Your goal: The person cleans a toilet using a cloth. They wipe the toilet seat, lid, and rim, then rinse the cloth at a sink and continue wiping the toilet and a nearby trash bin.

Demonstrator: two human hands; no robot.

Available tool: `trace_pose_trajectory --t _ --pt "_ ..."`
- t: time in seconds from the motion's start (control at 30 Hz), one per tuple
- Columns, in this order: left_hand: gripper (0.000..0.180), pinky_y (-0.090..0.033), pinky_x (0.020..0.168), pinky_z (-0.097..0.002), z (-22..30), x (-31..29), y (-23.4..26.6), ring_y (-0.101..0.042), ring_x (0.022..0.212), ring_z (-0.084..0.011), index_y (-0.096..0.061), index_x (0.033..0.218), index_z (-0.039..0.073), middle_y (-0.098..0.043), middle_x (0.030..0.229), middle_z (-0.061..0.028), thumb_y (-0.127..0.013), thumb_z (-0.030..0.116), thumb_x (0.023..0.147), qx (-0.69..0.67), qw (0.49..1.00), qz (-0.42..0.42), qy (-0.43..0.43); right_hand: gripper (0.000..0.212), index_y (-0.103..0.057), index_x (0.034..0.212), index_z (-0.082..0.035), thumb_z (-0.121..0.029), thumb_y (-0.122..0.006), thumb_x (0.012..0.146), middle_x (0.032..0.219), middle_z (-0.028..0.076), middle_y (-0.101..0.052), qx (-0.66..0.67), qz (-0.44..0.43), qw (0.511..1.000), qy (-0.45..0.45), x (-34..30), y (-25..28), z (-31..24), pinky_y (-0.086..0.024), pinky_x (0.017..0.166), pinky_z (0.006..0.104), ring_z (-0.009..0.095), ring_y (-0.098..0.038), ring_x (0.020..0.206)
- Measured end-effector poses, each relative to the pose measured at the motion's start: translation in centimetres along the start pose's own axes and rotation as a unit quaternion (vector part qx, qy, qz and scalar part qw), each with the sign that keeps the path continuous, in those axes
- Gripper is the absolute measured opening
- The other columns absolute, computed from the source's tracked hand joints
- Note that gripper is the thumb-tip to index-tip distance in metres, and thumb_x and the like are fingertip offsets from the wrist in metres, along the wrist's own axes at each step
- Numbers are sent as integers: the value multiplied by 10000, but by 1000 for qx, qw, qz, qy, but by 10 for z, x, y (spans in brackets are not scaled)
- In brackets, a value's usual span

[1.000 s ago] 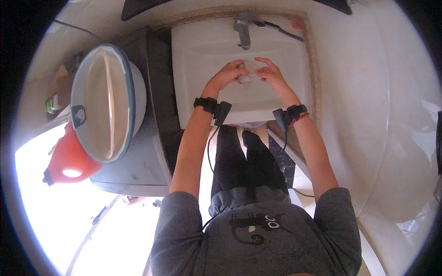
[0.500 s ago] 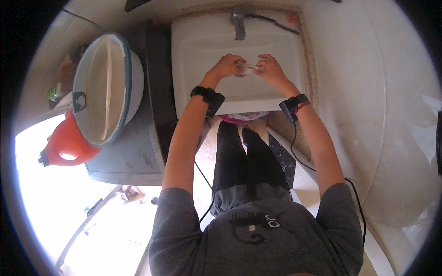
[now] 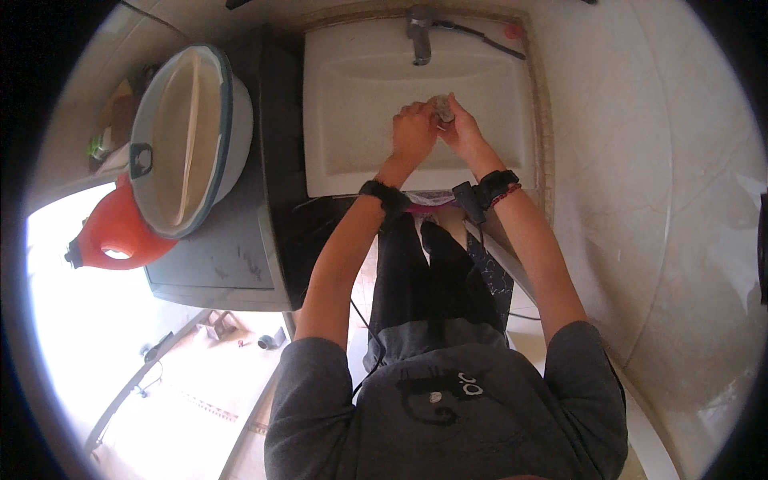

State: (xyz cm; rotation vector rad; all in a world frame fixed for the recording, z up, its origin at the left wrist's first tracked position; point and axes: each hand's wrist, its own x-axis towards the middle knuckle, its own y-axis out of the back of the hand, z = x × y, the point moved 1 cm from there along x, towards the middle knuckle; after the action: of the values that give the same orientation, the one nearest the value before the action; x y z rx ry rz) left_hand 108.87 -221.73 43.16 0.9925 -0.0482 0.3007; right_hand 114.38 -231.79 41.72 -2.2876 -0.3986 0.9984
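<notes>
Over the white sink basin [image 3: 344, 112], my two hands are together in front of the tap [image 3: 419, 40]. Between them is a small, crumpled, greyish-white piece [image 3: 442, 106]; whether it is cloth or plastic I cannot make out. My right hand [image 3: 462, 133] cups it from the right, thumb pointing up along its side. My left hand [image 3: 414, 130] has its fingers curled and presses against the piece from the left. The palms and part of the piece are hidden by the fingers. The basin's drain is out of sight behind my hands.
A white tub with a blue-grey rim [image 3: 226, 144] stands on a dark grey appliance [image 3: 216, 276] at the left, beside an orange jug [image 3: 120, 228]. A black hose [image 3: 484, 42] runs right from the tap. Tiled wall [image 3: 616, 160] rises along the right.
My hands have come together; before, they were apart with the whitish piece stretched between them. It is now bunched up, mostly at my right hand. The view has shifted slightly.
</notes>
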Motion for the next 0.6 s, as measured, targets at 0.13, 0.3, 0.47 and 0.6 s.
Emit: trace_pose_trajectory --t 0.13,0.3,0.47,0.6 --pt "218 -424 772 -380 17 -22 13 -530 901 -278 -594 948 114 -554 965 -73 -566 97 732 64 980 99 -163 273 -505 960 -38 -302 -497 888 910 83 -540 59 45 997 -13 -4 1 -6 -421 827 359 197 -526 819" --pt "242 -429 752 -358 14 -20 27 -542 887 -269 -580 931 81 -549 938 -81 -549 -21 715 -128 981 134 -59 272 -476 840 -70 -327 -563 851 819 79 -516 69 37 997 -13 -11 -12 -26 -434 640 254 165 -507 733" --pt "215 -460 685 -345 -18 -25 20 -578 783 -259 -570 921 56 -561 884 -114 -528 -43 735 -215 971 82 68 312 -471 806 -63 -354 -581 835 727 57 -490 19 26 999 -24 2 -3 -39 -355 464 178 108 -457 604" --pt "212 -473 664 -312 -51 -36 7 -596 742 -217 -576 944 67 -591 890 -104 -533 -27 759 -151 982 42 107 362 -486 756 -64 -410 -542 845 627 23 -462 2 -28 999 -40 14 10 -45 -281 374 187 86 -388 473"
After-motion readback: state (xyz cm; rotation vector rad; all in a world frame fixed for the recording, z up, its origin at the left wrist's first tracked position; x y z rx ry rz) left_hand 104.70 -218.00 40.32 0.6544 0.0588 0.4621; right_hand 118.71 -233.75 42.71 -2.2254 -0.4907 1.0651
